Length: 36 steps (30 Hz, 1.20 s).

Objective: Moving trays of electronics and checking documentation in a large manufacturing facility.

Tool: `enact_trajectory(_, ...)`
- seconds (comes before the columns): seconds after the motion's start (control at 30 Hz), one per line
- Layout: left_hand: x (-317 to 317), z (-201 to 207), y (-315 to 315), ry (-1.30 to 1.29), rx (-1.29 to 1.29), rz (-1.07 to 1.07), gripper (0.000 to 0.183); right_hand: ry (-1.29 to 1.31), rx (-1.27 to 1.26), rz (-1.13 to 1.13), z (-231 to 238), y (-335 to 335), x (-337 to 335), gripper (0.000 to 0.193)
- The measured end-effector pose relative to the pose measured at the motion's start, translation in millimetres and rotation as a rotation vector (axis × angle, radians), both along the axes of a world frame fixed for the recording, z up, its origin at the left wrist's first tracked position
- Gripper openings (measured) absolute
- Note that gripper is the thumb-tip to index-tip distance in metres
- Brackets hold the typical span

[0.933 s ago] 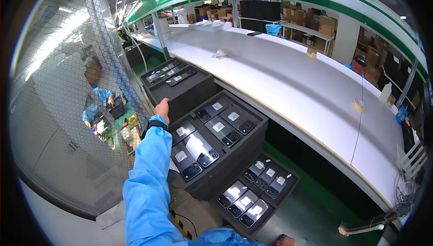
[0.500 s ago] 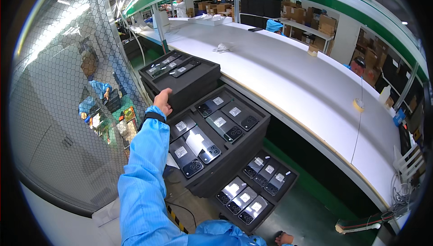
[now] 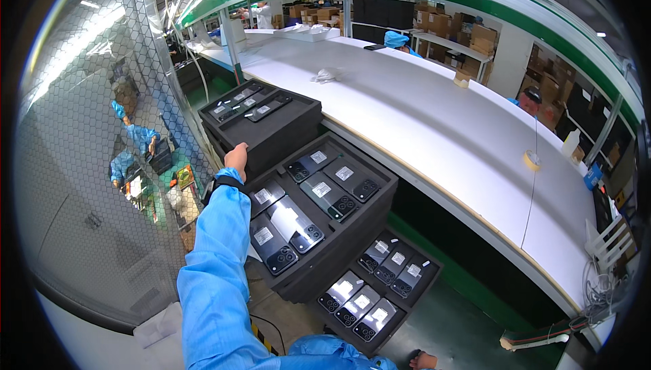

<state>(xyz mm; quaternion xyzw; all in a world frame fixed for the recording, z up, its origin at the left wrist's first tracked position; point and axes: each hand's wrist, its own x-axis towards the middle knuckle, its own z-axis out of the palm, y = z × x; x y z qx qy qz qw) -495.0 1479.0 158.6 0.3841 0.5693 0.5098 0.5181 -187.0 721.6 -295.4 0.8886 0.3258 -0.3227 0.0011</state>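
My left hand (image 3: 236,160), in a blue sleeve with a black wristband, is at the near corner of the far black tray stack (image 3: 288,127). Its fingers are curled in against the tray's edge; the fingertips are partly hidden. That top tray carries several dark phones (image 3: 270,108) along its far side. Beside my forearm stands a nearer black tray stack (image 3: 352,231), its top tray filled with phones (image 3: 276,246) lying back up with white labels. My right hand (image 3: 424,360) shows only in part at the bottom edge, next to something small and dark; its fingers cannot be made out.
A lower black tray (image 3: 403,319) with labelled phones sits at the right of the near stack. The long white workbench (image 3: 434,146) curves along the right, bearing crumpled white material (image 3: 327,75) and a tape roll (image 3: 532,160). A mesh partition (image 3: 88,160) stands at left; co-workers are beyond.
My left hand has come down slightly at the far stack's corner, and its fingers have curled in. The whole view has shifted a little, so trays and bench appear further left.
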Motion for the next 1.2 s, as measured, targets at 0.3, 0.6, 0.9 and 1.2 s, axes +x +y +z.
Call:
enact_trajectory(0.3,-33.6,14.4,-6.5,-0.001,-0.265,-0.012,0.078,-0.063,-0.015,0.065,-4.4,0.7,1.0,0.033)
enact_trajectory(0.6,-24.3,35.7,-18.4,-0.058,-0.350,0.000,0.086,-0.133,-0.027,0.108,-12.0,3.2,5.8,0.035)
enact_trajectory(0.9,-12.9,29.1,-25.6,-0.528,-0.105,-0.104,0.060,-0.206,-0.022,0.152,-19.8,-2.4,5.2,0.035)
enact_trajectory(1.2,-20.1,26.7,-18.3,-0.384,-0.238,-0.205,0.045,-0.140,-0.046,0.103,10.5,13.1,-1.8,0.033)
